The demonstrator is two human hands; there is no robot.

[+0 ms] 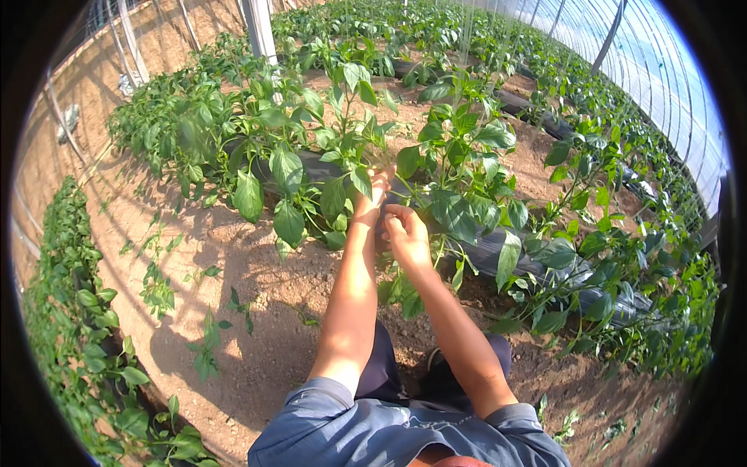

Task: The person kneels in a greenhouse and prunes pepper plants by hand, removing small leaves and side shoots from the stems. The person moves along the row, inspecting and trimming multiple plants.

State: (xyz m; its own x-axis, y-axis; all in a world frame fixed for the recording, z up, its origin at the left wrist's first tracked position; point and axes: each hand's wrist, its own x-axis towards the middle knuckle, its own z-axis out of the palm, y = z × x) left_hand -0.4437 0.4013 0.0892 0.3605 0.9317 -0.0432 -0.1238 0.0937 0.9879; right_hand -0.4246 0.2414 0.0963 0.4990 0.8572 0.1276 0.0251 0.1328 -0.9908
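Note:
My left hand (380,182) reaches in among the stems of a leafy pepper plant (348,125), where leaves partly cover its fingers. Just below and to the right, my right hand (404,229) is held close to my left wrist with its fingers curled and the thumb against the index finger. Whether anything thin lies between those fingers is too small to tell. A second pepper plant (452,157) grows right beside my hands, its broad leaves near my right knuckles. Dark plastic mulch film (502,248) covers the ridge under the plants.
Cut or pulled leafy shoots (156,289) lie on the bare soil path (262,327) to my left. Another crop row (76,327) borders that path. A pale post (259,32) stands behind the plants. Curved greenhouse ribs and film (659,76) rise at the right.

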